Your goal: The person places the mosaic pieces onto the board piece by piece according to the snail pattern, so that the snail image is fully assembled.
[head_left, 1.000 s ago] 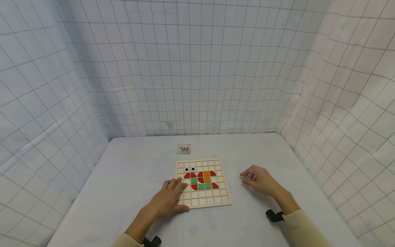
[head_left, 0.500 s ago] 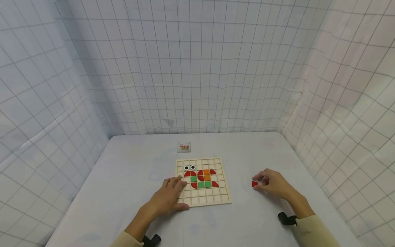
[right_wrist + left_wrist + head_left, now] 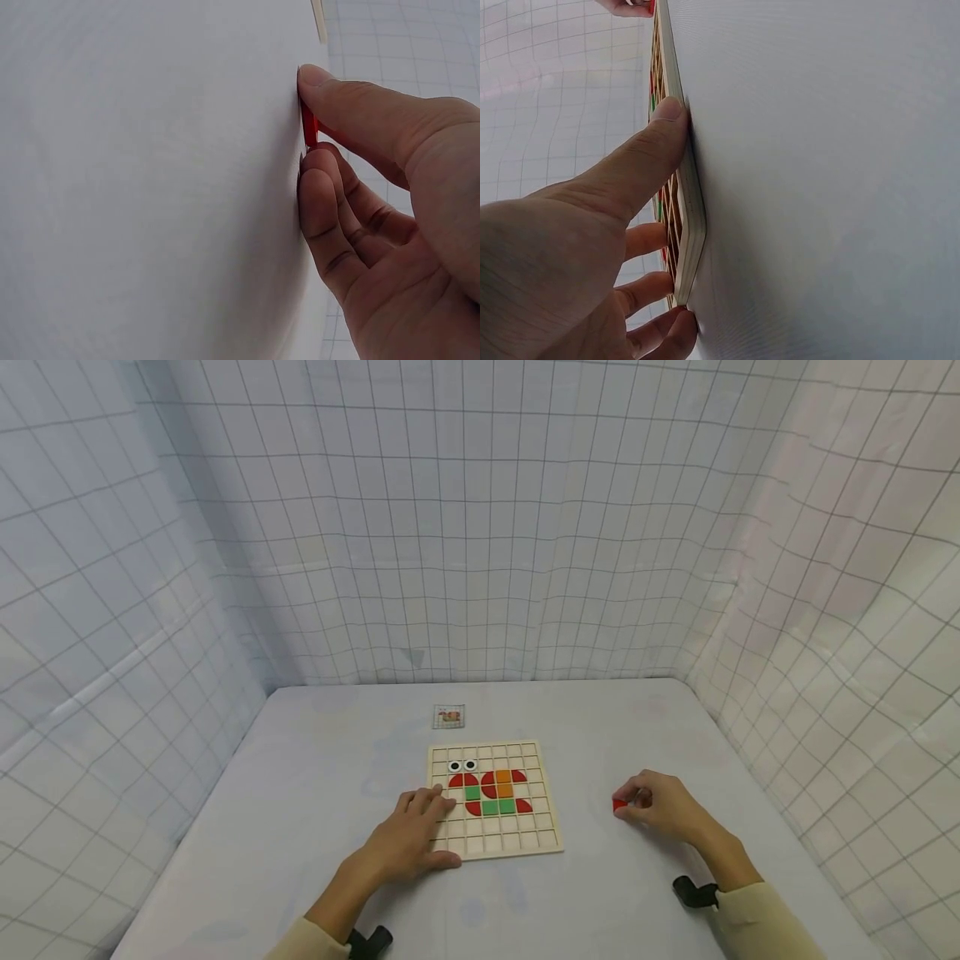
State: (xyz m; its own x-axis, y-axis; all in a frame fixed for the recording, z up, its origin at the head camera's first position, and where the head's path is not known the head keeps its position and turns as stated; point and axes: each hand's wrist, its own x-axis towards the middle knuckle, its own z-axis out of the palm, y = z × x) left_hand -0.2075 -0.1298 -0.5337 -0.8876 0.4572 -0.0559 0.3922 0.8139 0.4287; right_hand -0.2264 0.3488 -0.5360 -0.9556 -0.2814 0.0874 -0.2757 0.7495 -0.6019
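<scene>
A pale wooden grid board (image 3: 491, 843) lies on the white table, seen edge-on in the left wrist view. Red, green and orange tiles and two round eye pieces (image 3: 470, 765) sit in some of its squares. My left hand (image 3: 405, 837) rests at the board's near left corner, fingers spread over the left edge and thumb (image 3: 649, 154) against the near edge. Right of the board, my right hand (image 3: 663, 806) pinches a small red tile (image 3: 310, 124) between thumb and fingers, close to the tabletop. The fingers partly cover the tile, so its full outline is hidden.
Behind the board lies a small picture card (image 3: 448, 717) showing a coloured figure on a grid. White cloth walls (image 3: 480, 527) with a dark grid pattern enclose the table at the back and both sides.
My right hand has moved right, away from the board, and taken hold of the red tile. Over the last half second it has barely shifted. The left hand stays put on the board.
</scene>
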